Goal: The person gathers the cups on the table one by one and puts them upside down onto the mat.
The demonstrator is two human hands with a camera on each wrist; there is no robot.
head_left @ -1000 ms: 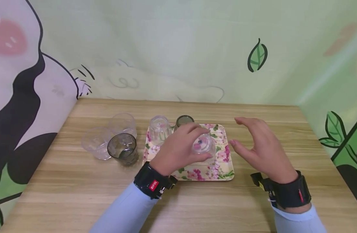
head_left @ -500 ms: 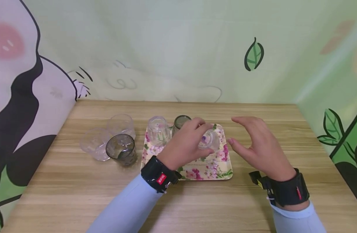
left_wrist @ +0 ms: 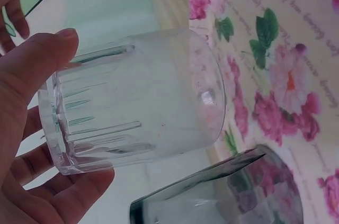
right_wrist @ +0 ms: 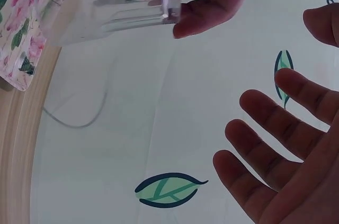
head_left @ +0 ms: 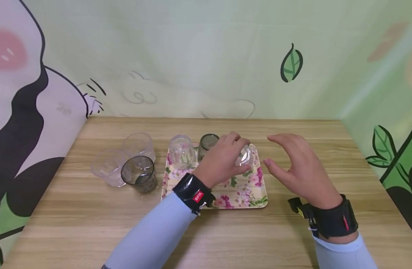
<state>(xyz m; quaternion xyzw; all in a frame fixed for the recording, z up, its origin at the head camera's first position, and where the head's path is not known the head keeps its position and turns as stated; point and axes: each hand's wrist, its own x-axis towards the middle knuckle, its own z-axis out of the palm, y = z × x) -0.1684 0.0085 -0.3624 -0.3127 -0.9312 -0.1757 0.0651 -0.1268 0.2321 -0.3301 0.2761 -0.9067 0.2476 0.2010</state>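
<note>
My left hand [head_left: 224, 160] grips a clear glass [head_left: 244, 155] by its base end, thumb on one side and fingers on the other. The glass is upside down, its mouth close over the back right of the floral tray [head_left: 247, 194]. In the left wrist view, a smoky grey glass [left_wrist: 212, 192] stands beside the held clear glass [left_wrist: 143, 102]. On the tray's back part, another clear glass [head_left: 181, 149] is also upside down, left of the grey one. My right hand [head_left: 303, 170] hovers right of the tray with spread fingers, holding nothing.
Left of the tray, a smoky grey glass [head_left: 140, 173] stands mouth up on the wooden table [head_left: 74, 209]. Two clear glasses [head_left: 106, 168] stand mouth up close beside it. A printed cloth wall [head_left: 192, 56] rises behind the table.
My left hand has moved right and toward the back of the tray with the clear glass. My right hand stays almost still.
</note>
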